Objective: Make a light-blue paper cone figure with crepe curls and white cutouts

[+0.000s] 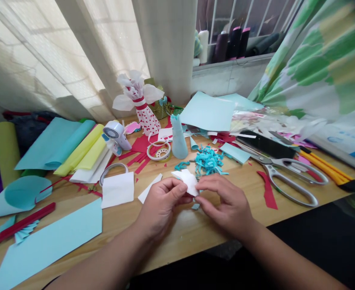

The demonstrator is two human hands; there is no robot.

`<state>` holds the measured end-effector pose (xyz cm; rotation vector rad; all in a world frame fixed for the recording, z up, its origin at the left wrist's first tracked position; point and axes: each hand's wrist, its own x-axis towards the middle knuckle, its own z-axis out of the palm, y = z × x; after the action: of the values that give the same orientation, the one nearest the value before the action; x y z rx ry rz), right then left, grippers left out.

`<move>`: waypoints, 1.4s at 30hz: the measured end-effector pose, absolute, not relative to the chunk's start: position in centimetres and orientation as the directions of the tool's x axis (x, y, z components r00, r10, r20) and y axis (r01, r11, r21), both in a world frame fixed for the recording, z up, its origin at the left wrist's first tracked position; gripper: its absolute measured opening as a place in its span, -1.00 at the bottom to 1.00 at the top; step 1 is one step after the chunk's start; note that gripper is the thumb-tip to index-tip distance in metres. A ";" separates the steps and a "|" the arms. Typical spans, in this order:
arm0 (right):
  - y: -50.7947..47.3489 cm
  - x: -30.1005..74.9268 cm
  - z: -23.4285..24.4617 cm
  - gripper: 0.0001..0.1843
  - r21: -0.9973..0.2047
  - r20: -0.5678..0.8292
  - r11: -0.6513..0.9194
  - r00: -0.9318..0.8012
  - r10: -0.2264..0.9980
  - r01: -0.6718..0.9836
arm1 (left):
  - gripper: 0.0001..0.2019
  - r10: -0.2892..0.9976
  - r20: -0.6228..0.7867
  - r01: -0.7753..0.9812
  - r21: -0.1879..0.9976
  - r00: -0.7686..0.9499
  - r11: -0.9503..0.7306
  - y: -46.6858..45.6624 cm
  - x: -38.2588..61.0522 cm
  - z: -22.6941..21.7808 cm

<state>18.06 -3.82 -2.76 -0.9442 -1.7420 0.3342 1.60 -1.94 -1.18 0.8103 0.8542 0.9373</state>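
Both my hands meet over the front middle of the wooden table (171, 237). My left hand (161, 205) pinches a small crumpled piece of white paper (187, 179) between thumb and fingers. My right hand (226, 203) holds the same paper from the right, fingers curled on its lower edge. Just beyond the paper lies a heap of shredded teal paper strips (208, 161). A small teal scrap (195, 206) lies under my hands.
Large scissors (289, 175) and a yellow utility knife (328, 169) lie at the right. A teal paper cone (179, 139), a tape ring (159, 151), a tape dispenser (115, 137) and a red-dotted paper figure (141, 104) stand behind. Coloured sheets (65, 145) cover the left.
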 end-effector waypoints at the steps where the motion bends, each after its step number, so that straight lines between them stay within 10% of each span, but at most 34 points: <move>1: -3.9 18.1 -2.7 -0.76 -0.636 0.671 0.643 -0.105 0.734 0.427 | -0.84 0.905 -0.251 -0.327 0.871 0.343 0.366 -1.9 1.6 -1.2; 21: -2.6 18.3 -0.5 -0.90 -0.809 0.488 0.442 0.023 0.872 0.388 | -0.84 0.942 -0.072 0.125 0.992 0.328 0.033 -1.1 0.5 -0.4; 30: 3.7 19.8 7.9 -0.94 -0.593 0.673 0.780 -0.409 0.616 0.199 | -0.68 0.942 0.183 -0.217 0.968 0.281 -0.124 2.1 -1.3 3.4; 35: 7.8 19.3 8.7 -0.97 -0.665 0.712 0.745 -0.263 0.651 0.043 | -0.38 0.869 0.172 -0.357 0.934 0.464 0.006 5.7 -0.3 6.3; 42: 13.4 18.5 7.2 -0.94 -0.767 0.636 0.642 -0.124 0.762 0.010 | -0.61 0.954 0.226 -0.236 0.955 0.197 -0.178 10.7 0.6 7.4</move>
<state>18.47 13.38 7.16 -0.6577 -1.5798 0.7289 0.58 10.71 7.40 1.2886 0.7805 1.2805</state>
